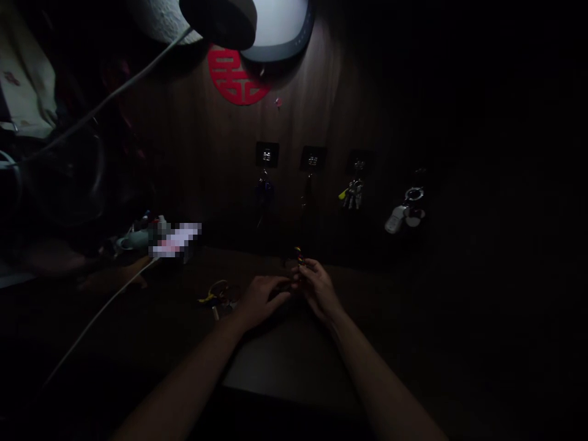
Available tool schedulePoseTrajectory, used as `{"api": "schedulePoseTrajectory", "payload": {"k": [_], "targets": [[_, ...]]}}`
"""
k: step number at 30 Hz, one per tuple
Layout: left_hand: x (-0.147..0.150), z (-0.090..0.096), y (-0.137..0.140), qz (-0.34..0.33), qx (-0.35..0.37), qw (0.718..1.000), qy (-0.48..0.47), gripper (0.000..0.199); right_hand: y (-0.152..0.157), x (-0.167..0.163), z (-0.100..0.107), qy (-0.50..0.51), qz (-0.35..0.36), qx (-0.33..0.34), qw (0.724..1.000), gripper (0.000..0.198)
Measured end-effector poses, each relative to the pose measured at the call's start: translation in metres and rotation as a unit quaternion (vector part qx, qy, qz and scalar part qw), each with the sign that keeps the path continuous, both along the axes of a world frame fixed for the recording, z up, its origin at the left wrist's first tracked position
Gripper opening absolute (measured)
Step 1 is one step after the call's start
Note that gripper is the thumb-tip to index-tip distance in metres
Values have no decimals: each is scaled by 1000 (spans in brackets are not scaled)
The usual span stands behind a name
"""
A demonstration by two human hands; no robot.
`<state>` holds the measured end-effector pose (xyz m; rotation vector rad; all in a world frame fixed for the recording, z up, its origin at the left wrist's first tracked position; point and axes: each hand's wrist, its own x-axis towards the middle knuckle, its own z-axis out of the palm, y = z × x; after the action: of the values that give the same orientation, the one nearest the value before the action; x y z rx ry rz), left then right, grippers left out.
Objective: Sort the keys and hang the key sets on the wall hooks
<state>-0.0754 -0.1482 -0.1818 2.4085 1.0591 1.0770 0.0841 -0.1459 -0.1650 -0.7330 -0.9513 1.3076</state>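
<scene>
The light is very dim. My right hand (316,288) pinches a small yellow-and-dark piece (298,254) upright between thumb and fingers; too little detail shows to tell its kind. Beside it, my left hand (264,300) reaches in with thumb and index finger apart, fingertips close to those of the right hand. Whether they touch the piece I cannot make out. Left of my left hand, a yellow-and-dark looped cord (218,294) lies on the dark wooden desk (275,361), with a small pale object (215,313) by it.
Several key bunches (353,195) hang from wall hooks behind the desk. A lit phone (177,240), blurred, stands at the left with a white cable (96,318). A dark round lamp head (220,21) overhangs above, near a red paper cutout (236,79).
</scene>
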Motion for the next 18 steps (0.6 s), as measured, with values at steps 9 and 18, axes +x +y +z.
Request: {"api": "schedulePoseTrajectory", "payload": {"k": [9,18], "targets": [[4,0,1,-13,-65,998,-22,21,0,-4,3,35,-24,-17,999,42],[-3,5,2,31,-69,993,-88,29,20,13,-19,-2,-217,-123,968,33]]}}
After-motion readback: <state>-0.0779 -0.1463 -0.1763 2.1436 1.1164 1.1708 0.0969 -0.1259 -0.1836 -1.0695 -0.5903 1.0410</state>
